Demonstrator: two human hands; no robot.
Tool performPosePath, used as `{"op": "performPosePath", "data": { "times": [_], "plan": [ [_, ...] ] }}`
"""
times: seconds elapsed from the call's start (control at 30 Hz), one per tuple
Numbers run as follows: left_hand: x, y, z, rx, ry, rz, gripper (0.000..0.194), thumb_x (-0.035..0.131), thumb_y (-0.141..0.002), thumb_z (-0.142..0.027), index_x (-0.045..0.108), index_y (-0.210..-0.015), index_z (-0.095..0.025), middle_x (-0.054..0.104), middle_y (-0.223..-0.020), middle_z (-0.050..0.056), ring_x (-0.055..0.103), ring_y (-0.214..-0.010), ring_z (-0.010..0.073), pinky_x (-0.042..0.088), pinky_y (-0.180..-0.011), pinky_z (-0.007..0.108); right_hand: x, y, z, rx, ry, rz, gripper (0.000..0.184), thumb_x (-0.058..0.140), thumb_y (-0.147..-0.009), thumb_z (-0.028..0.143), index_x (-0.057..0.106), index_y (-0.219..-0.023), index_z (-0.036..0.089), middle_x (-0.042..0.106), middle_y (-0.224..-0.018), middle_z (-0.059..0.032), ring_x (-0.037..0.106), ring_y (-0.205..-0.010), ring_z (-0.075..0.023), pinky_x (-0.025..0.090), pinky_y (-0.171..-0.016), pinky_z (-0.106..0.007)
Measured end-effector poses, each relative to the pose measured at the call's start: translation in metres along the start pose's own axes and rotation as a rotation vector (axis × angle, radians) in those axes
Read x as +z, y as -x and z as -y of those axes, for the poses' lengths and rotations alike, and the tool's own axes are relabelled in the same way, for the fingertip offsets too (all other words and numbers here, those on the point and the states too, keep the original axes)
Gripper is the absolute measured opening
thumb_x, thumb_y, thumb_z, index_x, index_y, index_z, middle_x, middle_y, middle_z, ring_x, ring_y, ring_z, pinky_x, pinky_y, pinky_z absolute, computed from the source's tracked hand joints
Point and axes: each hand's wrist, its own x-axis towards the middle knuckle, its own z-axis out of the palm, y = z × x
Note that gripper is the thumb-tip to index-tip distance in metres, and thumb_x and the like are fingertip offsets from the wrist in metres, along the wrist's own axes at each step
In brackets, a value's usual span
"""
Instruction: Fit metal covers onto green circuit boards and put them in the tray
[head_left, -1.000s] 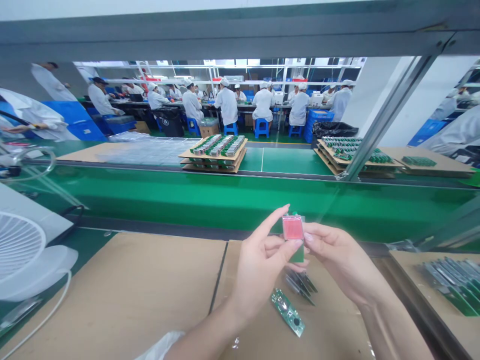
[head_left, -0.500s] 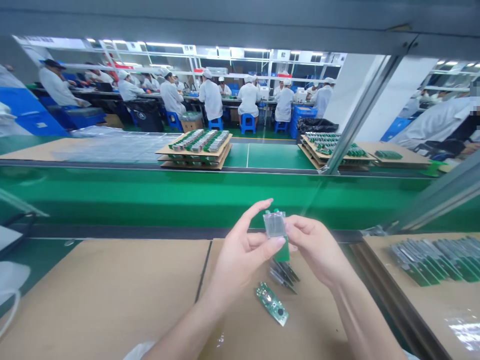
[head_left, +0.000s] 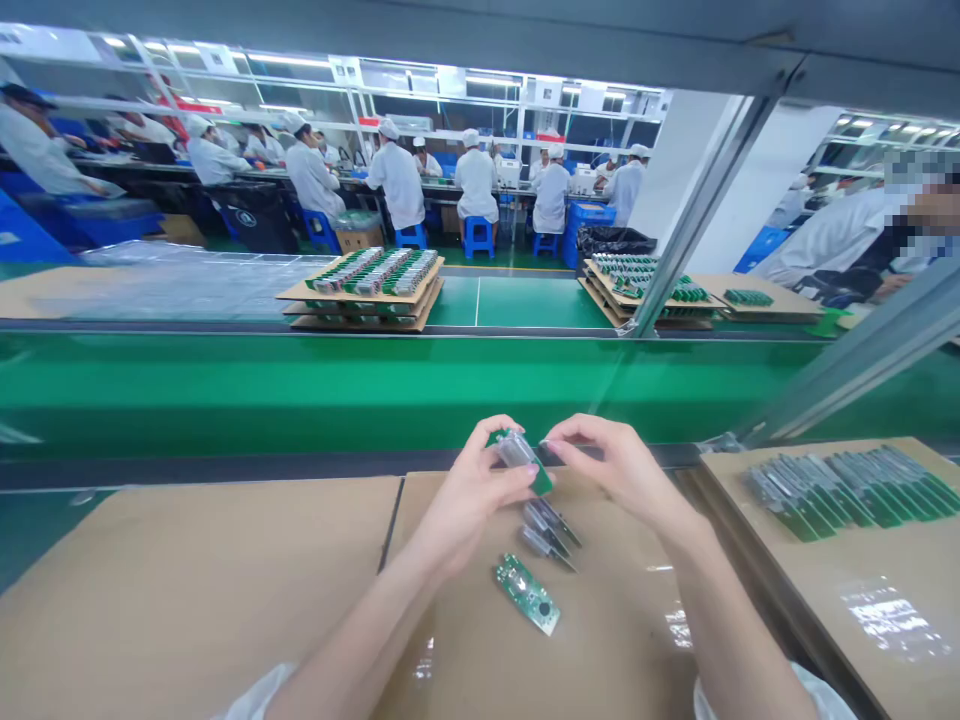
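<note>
My left hand grips a green circuit board with a clear-grey display-like panel on its upper part, tilted over the cardboard. Thumb and fingers hold it by its sides. Just to its right, my right hand is closed in a pinch, its fingertips at the board's edge; a small bit at the tips is too tiny to name. Below lie several boards with grey panels, leaning together. A bare green board with a round black spot rests nearer to me.
On the right, a cardboard sheet carries rows of boards. Beyond the green strip stand stacked cardboard trays of boards. A slanted metal post rises at the right. Workers in white coats sit behind.
The held board has turned and tilted to the left in my left hand. My right hand has drawn slightly away from it, fingertips pinched. The view has shifted a little to the right.
</note>
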Motion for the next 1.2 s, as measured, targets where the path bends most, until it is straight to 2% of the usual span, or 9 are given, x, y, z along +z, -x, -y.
{"op": "performPosePath", "data": {
  "times": [0.1, 0.17, 0.27, 0.37, 0.5, 0.6, 0.73, 1.0, 1.2],
  "plan": [
    [-0.004, -0.019, 0.021, 0.039, -0.321, -0.073, 0.033, 0.071, -0.071, -0.025, 0.044, -0.089, -0.024, 0.062, -0.080, -0.004, 0.065, -0.074, 0.0141, 0.048, -0.072, 0.028, -0.027, 0.001, -0.026, 0.245, 0.257, -0.013, 0.013, 0.053, -0.080, 0.025, 0.066, -0.079, 0.020, 0.070, -0.088, -0.0047, 0.064, -0.082, -0.0204, 0.047, -0.076, -0.031],
    [-0.004, -0.033, 0.033, 0.051, -0.513, -0.056, 0.030, 0.072, -0.068, -0.028, 0.044, -0.078, -0.022, 0.063, -0.076, -0.003, 0.063, -0.072, 0.0155, 0.045, -0.065, 0.027, -0.043, 0.006, -0.042, 0.355, 0.342, -0.010, 0.013, 0.054, -0.076, 0.020, 0.066, -0.071, 0.019, 0.069, -0.088, -0.0065, 0.063, -0.080, -0.0219, 0.047, -0.077, -0.034],
    [0.000, -0.051, 0.043, 0.043, -0.622, 0.038, 0.029, 0.077, -0.061, -0.029, 0.049, -0.068, -0.021, 0.065, -0.074, -0.001, 0.063, -0.073, 0.0186, 0.042, -0.061, 0.027, -0.056, 0.014, -0.057, 0.432, 0.318, 0.067, 0.014, 0.058, -0.071, 0.018, 0.066, -0.059, 0.019, 0.068, -0.092, -0.0069, 0.062, -0.081, -0.0211, 0.050, -0.072, -0.030],
    [0.002, -0.061, 0.043, 0.022, -0.683, 0.182, 0.024, 0.079, -0.057, -0.024, 0.056, -0.064, -0.020, 0.067, -0.070, -0.001, 0.063, -0.074, 0.0189, 0.042, -0.061, 0.025, -0.056, 0.019, -0.061, 0.532, 0.241, 0.143, 0.013, 0.061, -0.071, 0.025, 0.067, -0.062, 0.019, 0.066, -0.096, -0.0071, 0.062, -0.074, -0.0181, 0.052, -0.053, -0.024],
    [0.000, -0.063, 0.037, 0.026, -0.748, 0.324, 0.015, 0.078, -0.058, -0.023, 0.063, -0.062, -0.020, 0.067, -0.068, -0.002, 0.061, -0.071, 0.0161, 0.039, -0.060, 0.023, -0.052, 0.020, -0.061, 0.644, 0.139, 0.171, 0.013, 0.065, -0.070, 0.030, 0.065, -0.067, 0.018, 0.064, -0.081, -0.0065, 0.058, -0.060, -0.0145, 0.051, -0.039, -0.021],
    [-0.001, -0.062, 0.035, 0.038, -0.768, 0.350, 0.011, 0.073, -0.065, -0.027, 0.066, -0.061, -0.020, 0.068, -0.067, -0.001, 0.060, -0.072, 0.0162, 0.039, -0.063, 0.023, -0.051, 0.020, -0.059, 0.660, 0.089, 0.165, 0.015, 0.066, -0.069, 0.033, 0.064, -0.071, 0.018, 0.060, -0.069, -0.0034, 0.058, -0.058, -0.0142, 0.051, -0.038, -0.021],
    [-0.003, -0.059, 0.037, 0.044, -0.727, 0.319, 0.013, 0.069, -0.071, -0.031, 0.067, -0.067, -0.019, 0.069, -0.069, 0.000, 0.061, -0.067, 0.0158, 0.040, -0.062, 0.024, -0.051, 0.020, -0.058, 0.628, 0.074, 0.191, 0.016, 0.067, -0.067, 0.034, 0.067, -0.069, 0.018, 0.060, -0.067, -0.0030, 0.057, -0.058, -0.0148, 0.050, -0.037, -0.022],
    [-0.004, -0.050, 0.041, 0.180, -0.533, 0.032, 0.018, 0.056, -0.083, -0.035, 0.062, -0.088, -0.019, 0.070, -0.092, 0.007, 0.064, -0.091, 0.0210, 0.045, -0.083, 0.031, -0.048, 0.012, -0.068, 0.472, 0.230, 0.237, 0.011, 0.064, -0.057, 0.017, 0.070, -0.047, 0.018, 0.065, -0.053, -0.0009, 0.053, -0.051, -0.0125, 0.038, -0.046, -0.021],
    [0.006, -0.045, 0.041, 0.154, -0.404, 0.003, 0.019, 0.058, -0.081, -0.031, 0.061, -0.095, -0.018, 0.073, -0.083, 0.008, 0.066, -0.087, 0.0228, 0.047, -0.080, 0.033, -0.040, 0.010, -0.065, 0.454, 0.253, 0.232, 0.016, 0.059, -0.062, 0.018, 0.074, -0.057, 0.017, 0.070, -0.060, -0.0025, 0.056, -0.055, -0.0147, 0.039, -0.051, -0.024]
  ]
}}
